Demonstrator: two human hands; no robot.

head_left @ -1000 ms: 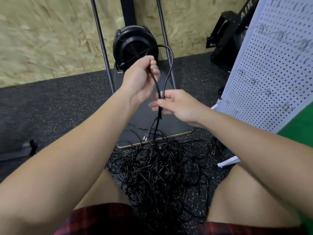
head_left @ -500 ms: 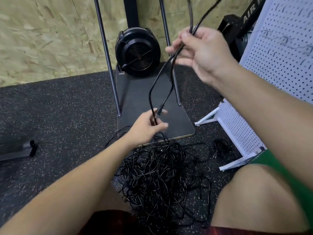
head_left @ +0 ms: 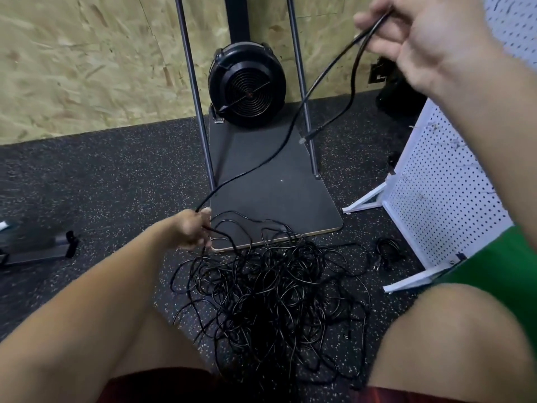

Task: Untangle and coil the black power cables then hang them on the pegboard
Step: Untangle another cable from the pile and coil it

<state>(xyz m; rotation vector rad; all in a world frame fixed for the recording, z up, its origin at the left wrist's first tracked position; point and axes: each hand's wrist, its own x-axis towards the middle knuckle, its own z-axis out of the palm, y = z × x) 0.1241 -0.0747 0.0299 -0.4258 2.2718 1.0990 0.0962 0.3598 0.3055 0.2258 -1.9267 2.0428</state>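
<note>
Cables (head_left: 270, 301) lie in a black tangle on the speckled floor (head_left: 116, 181), just in front of the dark base plate (head_left: 270, 193) of the fan (head_left: 247, 85) stand. We hold one strand (head_left: 279, 152) drawn out of that tangle: our left hand (head_left: 191, 231) pinches it low beside the plate's near corner, and our right hand (head_left: 427, 39) has its grip curled round a loop high above the plate. Right of the plate stands the white pegboard (head_left: 430, 184), with a small coiled cable (head_left: 388, 253) near its foot.

1. Black power cable (head_left: 261, 165): one thin strand stretched taut from ten o'clock of the heap up toward one o'clock, its plug end dangling.
2. Tangled cable heap (head_left: 270, 292): loose black loops on the floor at six o'clock.
3. White pegboard (head_left: 436, 181): perforated, standing upright at three o'clock.
4. Small coiled cable (head_left: 388, 251): lies between heap and pegboard.
</note>
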